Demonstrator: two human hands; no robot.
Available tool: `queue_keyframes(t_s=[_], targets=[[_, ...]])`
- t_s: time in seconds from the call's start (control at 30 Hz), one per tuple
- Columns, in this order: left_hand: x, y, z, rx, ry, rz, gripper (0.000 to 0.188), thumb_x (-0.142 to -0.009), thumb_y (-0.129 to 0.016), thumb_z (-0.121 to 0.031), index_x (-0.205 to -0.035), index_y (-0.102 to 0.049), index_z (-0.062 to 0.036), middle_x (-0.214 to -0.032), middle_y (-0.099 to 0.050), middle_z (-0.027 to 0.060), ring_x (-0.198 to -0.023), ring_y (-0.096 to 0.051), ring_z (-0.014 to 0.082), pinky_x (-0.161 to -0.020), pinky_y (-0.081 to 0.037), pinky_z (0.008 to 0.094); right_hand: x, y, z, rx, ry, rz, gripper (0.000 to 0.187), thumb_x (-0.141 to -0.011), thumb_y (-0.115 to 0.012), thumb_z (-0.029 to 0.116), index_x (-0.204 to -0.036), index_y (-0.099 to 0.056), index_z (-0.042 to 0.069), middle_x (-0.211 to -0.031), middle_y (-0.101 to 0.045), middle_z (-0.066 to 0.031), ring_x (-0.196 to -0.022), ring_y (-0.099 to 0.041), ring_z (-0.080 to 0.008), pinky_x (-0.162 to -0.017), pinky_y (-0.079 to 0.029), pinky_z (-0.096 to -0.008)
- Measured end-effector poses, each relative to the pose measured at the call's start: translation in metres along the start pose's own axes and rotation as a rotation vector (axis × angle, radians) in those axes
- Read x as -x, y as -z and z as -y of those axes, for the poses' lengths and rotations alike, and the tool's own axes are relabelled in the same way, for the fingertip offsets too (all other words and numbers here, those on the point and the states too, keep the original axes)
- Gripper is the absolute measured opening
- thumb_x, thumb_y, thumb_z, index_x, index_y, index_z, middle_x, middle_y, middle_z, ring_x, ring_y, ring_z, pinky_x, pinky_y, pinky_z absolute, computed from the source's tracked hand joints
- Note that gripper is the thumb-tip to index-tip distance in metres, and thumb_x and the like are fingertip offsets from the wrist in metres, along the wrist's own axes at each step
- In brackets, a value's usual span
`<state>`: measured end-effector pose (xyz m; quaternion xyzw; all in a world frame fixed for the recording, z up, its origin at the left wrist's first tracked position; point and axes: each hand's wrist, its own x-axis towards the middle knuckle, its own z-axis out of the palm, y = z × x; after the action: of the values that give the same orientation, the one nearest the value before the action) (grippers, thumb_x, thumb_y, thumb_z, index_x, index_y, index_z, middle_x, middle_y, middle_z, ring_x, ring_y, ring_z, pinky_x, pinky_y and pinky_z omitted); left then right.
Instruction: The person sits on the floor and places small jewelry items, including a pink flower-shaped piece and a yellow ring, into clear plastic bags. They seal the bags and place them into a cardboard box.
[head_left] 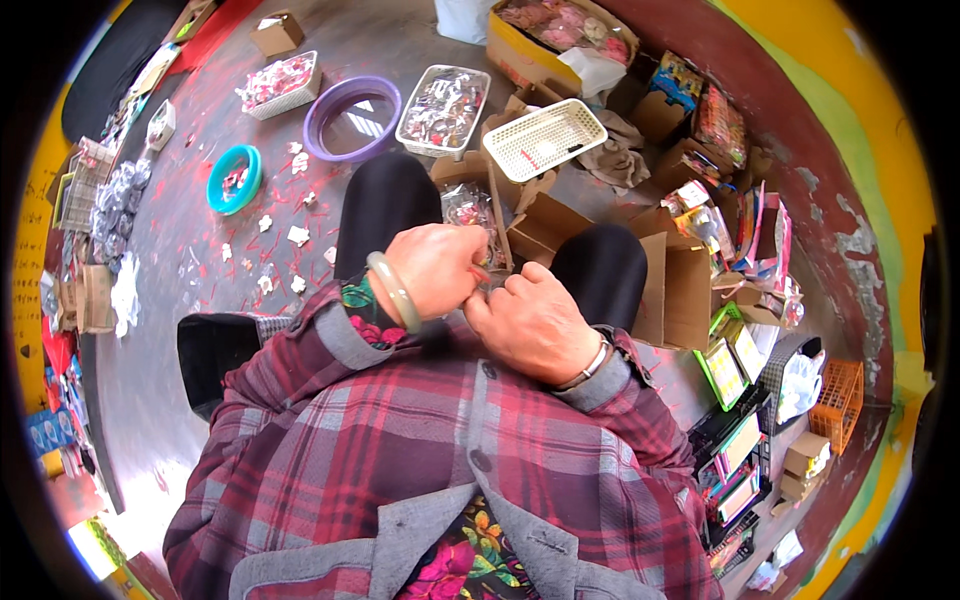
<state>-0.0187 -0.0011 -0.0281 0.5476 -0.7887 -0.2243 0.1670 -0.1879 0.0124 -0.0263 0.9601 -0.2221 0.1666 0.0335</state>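
My left hand [425,272] and right hand [537,324] meet, fingers [516,288] curled close together; I cannot tell what, if anything, they pinch. Clear-bagged small pieces [466,208] lie in the cardboard box [462,169] just beyond.

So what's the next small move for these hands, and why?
I'd probably turn the right hand slightly outward, close beside the left hand. The two meet with curled fingers, and from this view they hide most of whatever may be pinched between them; I can't tell what is there, so opening that sightline seems the sensible small step.
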Motion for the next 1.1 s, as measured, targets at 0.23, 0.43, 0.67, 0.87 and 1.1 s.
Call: queue_keyframes(t_s=[0.23, 0.43, 0.67, 0.87, 1.1], targets=[[-0.002, 0.003, 0.009, 0.459, 0.14, 0.038, 0.013, -0.072, -0.063, -0.008, -0.081, -0.059, 0.0002, -0.064, -0.058, 0.0099, -0.057, -0.059, 0.0189, -0.051, -0.045, 0.0312, 0.005, -0.004, -0.005, 0.061, -0.167, -0.041, 0.009, -0.067, -0.055, 0.013, -0.073, -0.052, 0.009, -0.054, -0.046, -0.0002, -0.052, -0.049, -0.0158, -0.056, -0.037, -0.0299], [-0.002, -0.006, 0.009, 0.867, 0.317, -0.007, 0.009, -0.08, -0.059, -0.008, -0.082, -0.06, 0.0015, -0.066, -0.058, 0.002, -0.058, -0.053, 0.0057, -0.05, -0.044, 0.0222, 0.005, -0.004, -0.006, 0.08, -0.234, -0.165, 0.008, -0.066, -0.056, 0.013, -0.072, -0.052, 0.009, -0.054, -0.044, 0.0006, -0.052, -0.048, -0.015, -0.056, -0.037, -0.0294], [-0.005, -0.017, 0.0, 1.056, 0.266, -0.127, 0.006, -0.083, -0.058, -0.003, -0.083, -0.06, 0.0019, -0.071, -0.057, -0.0019, -0.062, -0.049, 0.0023, -0.055, -0.041, 0.0183, 0.01, 0.003, -0.009, -0.073, -0.147, -0.198, 0.016, -0.069, -0.055, 0.016, -0.082, -0.053, 0.007, -0.063, -0.049, -0.0014, -0.061, -0.05, -0.0159, -0.06, -0.037, -0.0298], [-0.004, -0.014, 0.006, 0.936, 0.181, -0.189, 0.007, -0.084, -0.057, -0.003, -0.083, -0.061, 0.0025, -0.068, -0.056, -0.0023, -0.061, -0.049, 0.0026, -0.055, -0.04, 0.018, 0.054, 0.034, -0.055, -0.138, -0.36, -0.626, 0.018, -0.068, -0.063, 0.002, -0.086, -0.062, 0.006, -0.074, -0.061, -0.0048, -0.065, -0.058, -0.0192, -0.06, -0.044, -0.0322], [-0.005, -0.014, 0.004, 0.937, 0.162, -0.123, 0.007, -0.084, -0.057, -0.003, -0.083, -0.061, 0.0024, -0.068, -0.054, -0.0028, -0.061, -0.048, 0.0024, -0.055, -0.039, 0.0177, 0.207, 0.02, -0.174, -0.235, -1.263, -0.035, 0.019, -0.076, -0.054, 0.018, -0.085, -0.066, 0.006, -0.081, -0.064, -0.0159, -0.076, -0.061, -0.0327, -0.069, -0.048, -0.0371]])
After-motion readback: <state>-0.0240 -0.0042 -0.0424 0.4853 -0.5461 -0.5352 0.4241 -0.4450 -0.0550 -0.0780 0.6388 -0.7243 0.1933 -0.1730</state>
